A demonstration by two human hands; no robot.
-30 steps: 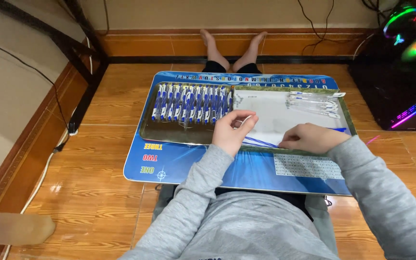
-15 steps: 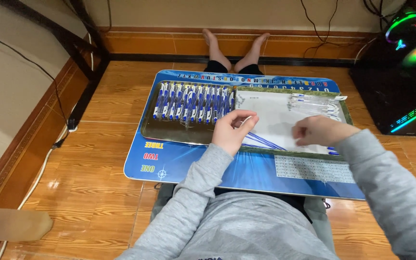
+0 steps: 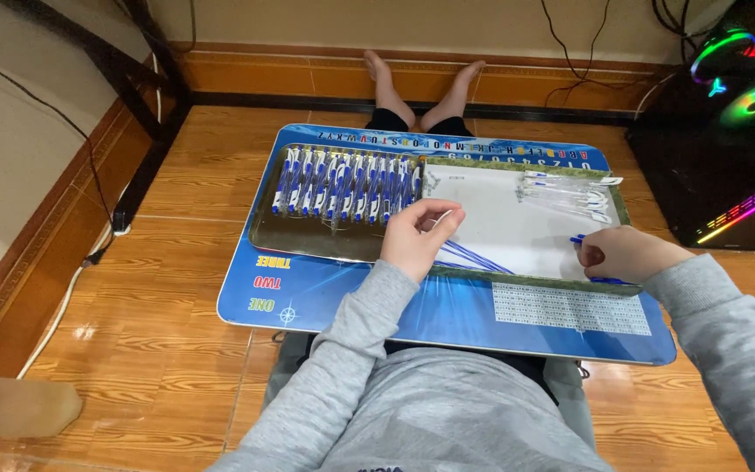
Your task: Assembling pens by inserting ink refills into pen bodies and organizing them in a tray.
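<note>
Left grip (image 3: 414, 238) pinches a clear pen barrel (image 3: 444, 218), angled up-right.

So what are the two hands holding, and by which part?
The left hand pinches a clear pen barrel at its near end. The right hand grips a small blue pen part; where exactly is hidden.

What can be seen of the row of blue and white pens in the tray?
The row of pens fills the left half of a shallow metal tray on a blue lap table. They look like capped plastic pens, lying flat, side by side and parallel, ends pointing away from the person. The left hand is just right of the row; contact is unclear.
</note>
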